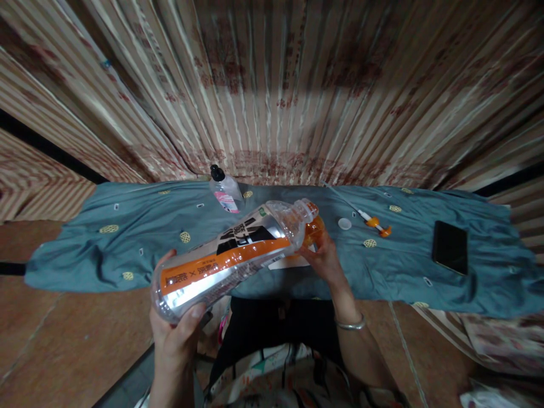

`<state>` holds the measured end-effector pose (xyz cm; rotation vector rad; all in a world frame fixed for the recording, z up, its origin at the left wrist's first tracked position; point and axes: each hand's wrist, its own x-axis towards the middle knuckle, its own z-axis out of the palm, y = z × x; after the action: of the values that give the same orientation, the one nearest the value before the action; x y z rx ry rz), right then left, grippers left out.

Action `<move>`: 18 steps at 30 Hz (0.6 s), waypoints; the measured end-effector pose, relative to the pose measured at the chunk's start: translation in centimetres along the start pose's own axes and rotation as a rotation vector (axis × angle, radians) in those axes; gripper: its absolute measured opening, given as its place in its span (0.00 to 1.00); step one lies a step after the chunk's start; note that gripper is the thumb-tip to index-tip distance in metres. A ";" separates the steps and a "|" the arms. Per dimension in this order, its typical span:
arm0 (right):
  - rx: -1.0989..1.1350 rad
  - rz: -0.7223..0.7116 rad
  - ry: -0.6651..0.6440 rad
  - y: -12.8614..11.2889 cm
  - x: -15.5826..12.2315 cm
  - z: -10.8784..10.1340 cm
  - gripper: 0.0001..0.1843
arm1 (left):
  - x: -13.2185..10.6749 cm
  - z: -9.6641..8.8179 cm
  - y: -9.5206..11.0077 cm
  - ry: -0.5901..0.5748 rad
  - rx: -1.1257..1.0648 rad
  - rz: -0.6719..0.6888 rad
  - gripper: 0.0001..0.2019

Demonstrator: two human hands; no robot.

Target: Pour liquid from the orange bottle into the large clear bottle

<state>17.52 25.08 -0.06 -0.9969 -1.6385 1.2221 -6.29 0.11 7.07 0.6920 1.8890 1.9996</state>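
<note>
A large clear plastic bottle (225,255) with an orange and silver label lies tilted across the middle of the view, its open mouth to the right. My left hand (176,323) is wrapped round its base. At the mouth stands a smaller orange bottle (314,231), partly hidden behind the large one. My right hand (323,255) grips the orange bottle near its upper part. The large bottle's neck overlaps the orange bottle's top; whether the rims touch I cannot tell. A white label or paper (289,262) shows below them.
On the blue-green cloth (153,226) stands a clear bottle (226,194) with a black cap and pink label. To the right lie a small white cap (344,224), an orange-and-white pump head with a long tube (372,222) and a black phone-like slab (450,247). A pleated curtain (272,102) hangs behind.
</note>
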 end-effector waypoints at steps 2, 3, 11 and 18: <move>0.002 -0.008 -0.003 0.0 0.0 0.0 0.41 | 0.1 0.0 0.1 -0.022 -0.052 -0.046 0.46; 0.002 -0.012 -0.005 0.0 0.0 0.0 0.41 | 0.1 0.1 0.2 -0.020 -0.074 -0.060 0.48; -0.015 -0.005 -0.028 0.3 0.0 -0.1 0.42 | 0.1 -0.2 0.2 -0.010 -0.059 -0.044 0.50; 0.004 -0.031 -0.022 0.3 -0.1 0.2 0.47 | 0.0 0.0 0.4 0.001 -0.093 -0.042 0.48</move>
<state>17.42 25.00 -0.37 -0.9554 -1.6615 1.2194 -6.22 0.09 7.51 0.6213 1.7836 2.0472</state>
